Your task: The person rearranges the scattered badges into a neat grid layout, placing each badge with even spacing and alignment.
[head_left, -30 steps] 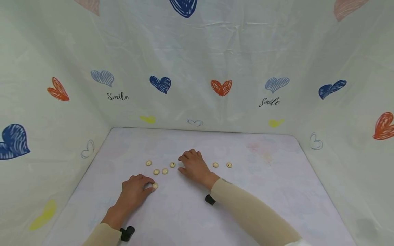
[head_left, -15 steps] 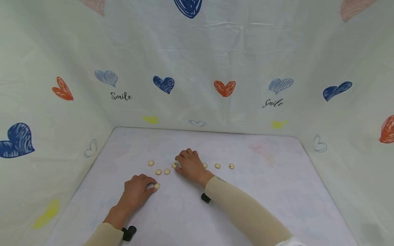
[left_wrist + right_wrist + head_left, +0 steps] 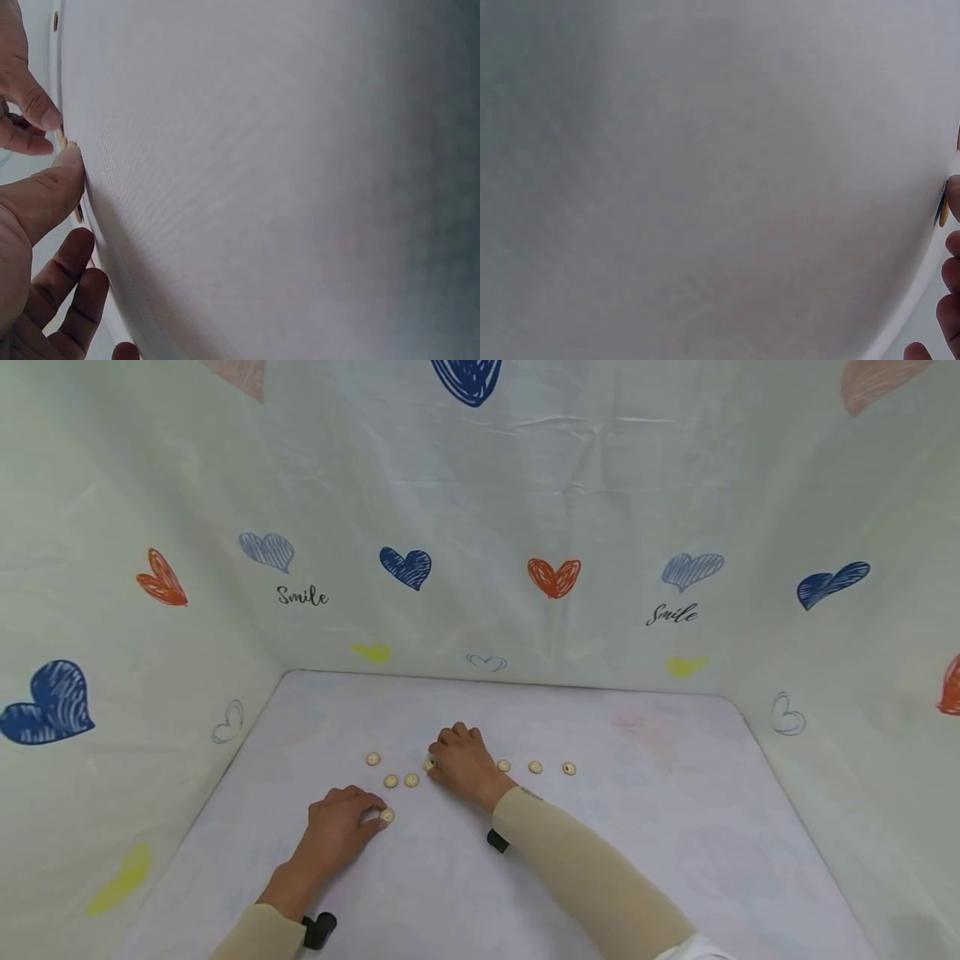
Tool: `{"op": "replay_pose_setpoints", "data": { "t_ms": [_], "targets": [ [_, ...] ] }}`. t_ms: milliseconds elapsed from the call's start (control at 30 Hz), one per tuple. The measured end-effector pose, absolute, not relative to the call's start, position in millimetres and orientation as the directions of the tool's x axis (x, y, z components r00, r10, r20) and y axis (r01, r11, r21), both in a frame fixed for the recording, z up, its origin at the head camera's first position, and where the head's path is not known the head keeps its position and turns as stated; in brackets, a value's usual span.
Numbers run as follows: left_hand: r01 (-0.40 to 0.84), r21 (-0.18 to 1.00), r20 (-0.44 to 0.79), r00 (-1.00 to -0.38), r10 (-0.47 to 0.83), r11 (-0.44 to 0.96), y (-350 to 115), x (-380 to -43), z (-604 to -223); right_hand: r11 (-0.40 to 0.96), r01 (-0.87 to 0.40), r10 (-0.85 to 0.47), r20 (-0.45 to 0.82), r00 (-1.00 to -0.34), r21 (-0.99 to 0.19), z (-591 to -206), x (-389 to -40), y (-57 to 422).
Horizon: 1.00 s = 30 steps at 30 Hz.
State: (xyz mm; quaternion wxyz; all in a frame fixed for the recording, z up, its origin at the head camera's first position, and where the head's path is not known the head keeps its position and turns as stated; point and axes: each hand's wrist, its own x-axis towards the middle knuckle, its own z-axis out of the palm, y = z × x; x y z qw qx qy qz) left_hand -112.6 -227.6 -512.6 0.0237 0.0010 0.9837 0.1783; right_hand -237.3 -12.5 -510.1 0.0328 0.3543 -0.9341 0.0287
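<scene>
My left hand (image 3: 337,827) pinches a small round wooden disc (image 3: 387,816) between thumb and index finger at the table top. Farther back, my right hand (image 3: 463,764) has its thumb and fingers on either side of another pale disc (image 3: 430,764), partly covered by the fingertips. In the right wrist view a disc (image 3: 943,212) shows edge-on at the fingertips. Left of the right hand lie three more discs, a back one (image 3: 372,759) and a close pair, one disc (image 3: 391,781) beside the other (image 3: 412,780). Faint dark marks show on their faces.
To the right of my right wrist, three discs lie in a row: one (image 3: 503,766) by the wrist, a middle one (image 3: 536,767) and an outer one (image 3: 569,768). A white sheet (image 3: 480,510) printed with hearts surrounds the pale table (image 3: 637,860) at back and sides.
My right hand has moved slightly left and closed its fingers on a disc; one disc came into view behind its wrist. The left hand stays on its disc. The head view has shifted slightly.
</scene>
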Motion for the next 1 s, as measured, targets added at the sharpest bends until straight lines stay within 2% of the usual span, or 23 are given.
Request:
{"op": "replay_pose_setpoints", "data": {
  "t_ms": [700,1000],
  "targets": [
    [0.011,0.35,-0.039,-0.999,0.027,0.937,-227.0,-113.0,-512.7,0.745,-0.665,-0.663,0.05,-0.747,-0.058,-511.5,-242.9,-14.4],
    [0.006,0.351,-0.046,-0.999,0.023,0.937,-228.1,-112.6,-512.7,0.72,-0.694,-0.693,0.075,-0.717,0.005,-517.8,-244.2,-15.8]
  ]
}}
